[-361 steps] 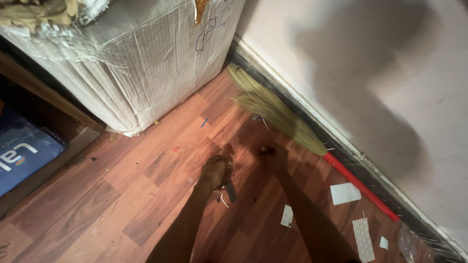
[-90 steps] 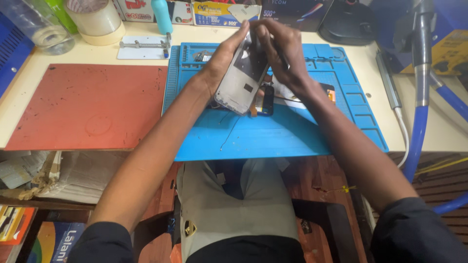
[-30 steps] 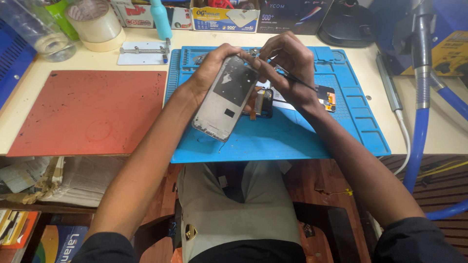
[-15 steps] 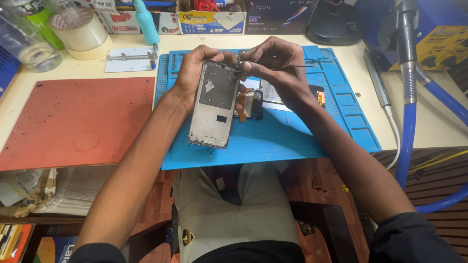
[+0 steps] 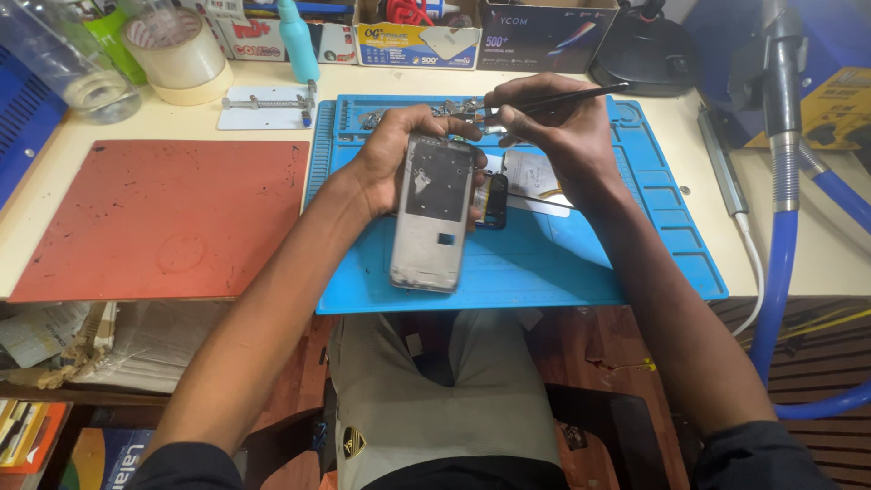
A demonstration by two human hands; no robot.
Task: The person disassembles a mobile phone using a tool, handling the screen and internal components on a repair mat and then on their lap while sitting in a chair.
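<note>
Opened phone [image 5: 434, 213] w/ its back off sits tilted over the blue mat [image 5: 544, 272], bottom edge resting on the mat near its front edge, top end lifted up. Left hand [image 5: 395, 159] is wrapped round the upper half of the phone, thumb on one long side, fingers curled over the top and the other side, so a full closed grip on it. Forearm comes up from lower left across the mat's front left corner.

Right hand [image 5: 553, 122] is just right of the phone's top end, pinching thin black tweezers [image 5: 567, 95] btw thumb and fingers, tight narrow grip. Tip end points down-left at the phone's top corner, can't tell if it actually touches; back end sticks out to the right. Wrist bent, forearm runs down to the lower right.

Under that hand, on the mat, a small white sheet [image 5: 531, 177] and a dark flat part [image 5: 494, 200] just beside the phone. Red mat [image 5: 163, 218] lies left of the blue one, tape roll [image 5: 177, 54] behind that.
</note>
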